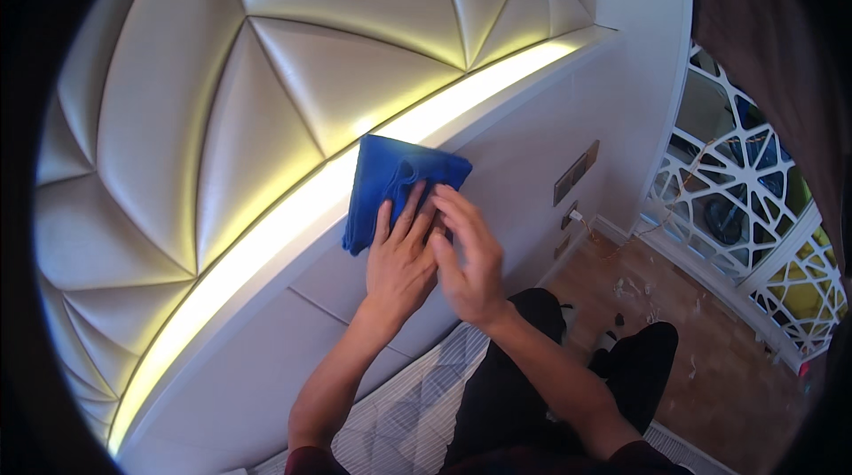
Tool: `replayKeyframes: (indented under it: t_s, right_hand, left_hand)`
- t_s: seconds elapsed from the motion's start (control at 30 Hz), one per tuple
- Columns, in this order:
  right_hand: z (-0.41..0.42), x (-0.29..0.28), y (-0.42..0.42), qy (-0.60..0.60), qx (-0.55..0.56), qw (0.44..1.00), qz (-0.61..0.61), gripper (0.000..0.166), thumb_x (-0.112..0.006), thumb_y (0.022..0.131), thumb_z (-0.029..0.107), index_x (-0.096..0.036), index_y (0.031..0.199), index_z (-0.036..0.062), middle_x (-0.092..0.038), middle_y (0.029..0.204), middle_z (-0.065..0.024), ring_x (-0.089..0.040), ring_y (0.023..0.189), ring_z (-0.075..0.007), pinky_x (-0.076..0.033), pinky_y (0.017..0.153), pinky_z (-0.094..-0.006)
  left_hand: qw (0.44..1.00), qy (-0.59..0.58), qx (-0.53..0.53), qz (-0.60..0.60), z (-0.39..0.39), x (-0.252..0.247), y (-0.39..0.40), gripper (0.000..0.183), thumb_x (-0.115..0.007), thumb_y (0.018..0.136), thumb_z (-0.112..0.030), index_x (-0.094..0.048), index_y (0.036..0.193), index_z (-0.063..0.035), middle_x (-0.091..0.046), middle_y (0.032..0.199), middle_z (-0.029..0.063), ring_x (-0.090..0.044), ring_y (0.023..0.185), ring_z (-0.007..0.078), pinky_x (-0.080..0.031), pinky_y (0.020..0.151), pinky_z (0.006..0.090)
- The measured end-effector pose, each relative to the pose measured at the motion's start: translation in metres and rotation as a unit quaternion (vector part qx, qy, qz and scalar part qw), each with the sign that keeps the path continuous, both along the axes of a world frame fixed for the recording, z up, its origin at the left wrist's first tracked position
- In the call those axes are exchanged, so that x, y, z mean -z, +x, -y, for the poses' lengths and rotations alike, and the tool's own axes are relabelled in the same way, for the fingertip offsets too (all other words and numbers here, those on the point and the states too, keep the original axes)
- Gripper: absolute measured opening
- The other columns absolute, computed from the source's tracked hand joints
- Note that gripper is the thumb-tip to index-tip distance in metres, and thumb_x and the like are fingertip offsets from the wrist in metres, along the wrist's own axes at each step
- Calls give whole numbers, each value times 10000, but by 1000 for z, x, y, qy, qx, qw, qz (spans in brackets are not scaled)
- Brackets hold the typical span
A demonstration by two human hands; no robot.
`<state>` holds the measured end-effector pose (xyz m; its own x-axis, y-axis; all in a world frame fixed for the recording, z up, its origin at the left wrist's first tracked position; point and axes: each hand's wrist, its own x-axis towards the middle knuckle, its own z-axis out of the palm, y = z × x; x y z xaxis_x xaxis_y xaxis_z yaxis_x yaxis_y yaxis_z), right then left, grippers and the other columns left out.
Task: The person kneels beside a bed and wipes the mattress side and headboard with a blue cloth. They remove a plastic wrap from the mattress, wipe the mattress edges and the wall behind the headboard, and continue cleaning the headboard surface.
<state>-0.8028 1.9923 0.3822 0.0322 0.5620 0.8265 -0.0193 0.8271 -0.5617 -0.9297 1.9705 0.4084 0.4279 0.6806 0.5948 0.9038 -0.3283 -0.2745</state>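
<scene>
A folded blue cloth [376, 172] lies across the lit ledge [313, 199] below the padded wall panel, its lower right part hanging over the ledge's front edge. My left hand [403, 265] presses on the cloth with spread fingers, and a raised fold of fabric bunches at the fingertips. Close beside it, my right hand [469, 255] is half curled, thumb apart from the fingers. Its fingertips overlap the cloth's near edge; whether they touch it is not clear. Nothing shows inside the right hand.
Padded panels [266, 89] rise behind the ledge. Wall sockets [576, 172] and a plugged-in cable [586, 225] are at right. A patterned mattress [413, 402] lies under my bent legs [512, 382]. Scraps [629, 287] litter the wooden floor [719, 368] near a white lattice screen [745, 175].
</scene>
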Motion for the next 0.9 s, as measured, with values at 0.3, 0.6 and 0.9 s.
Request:
replayKeyframes:
  t_s: [0.3, 0.6, 0.9]
  right_hand:
    - [-47, 25, -47, -13, 142, 990, 15, 496, -542, 1005, 119, -439, 1443, -90, -342, 1515, -299, -446, 1348, -461, -365, 1123, -474]
    - [4, 69, -121, 80, 148, 985, 38, 448, -637, 940, 180, -580, 1349, 4, -315, 1543, -298, -319, 1435, -495, -266, 1151, -630]
    - [15, 90, -143, 234, 59, 964, 113, 330, -560, 984, 273, -670, 1296, 256, -467, 1547, 0, -324, 1491, -306, -144, 1219, -606]
  left_hand:
    - [986, -42, 79, 139, 70, 15, -30, 274, -790, 707, -17, -665, 951, -22, -674, 1250, 174, -604, 1255, 374, -404, 1081, 557]
    - [799, 177, 82, 569, 118, 107, -60, 200, -506, 954, 106, -607, 1087, -3, -682, 1028, 210, -643, 917, 269, -548, 817, 387]
    - [695, 245, 5, 676, 125, 105, -67, 174, -560, 1004, -117, -582, 1065, 44, -628, 1020, 143, -549, 843, 179, -463, 740, 296]
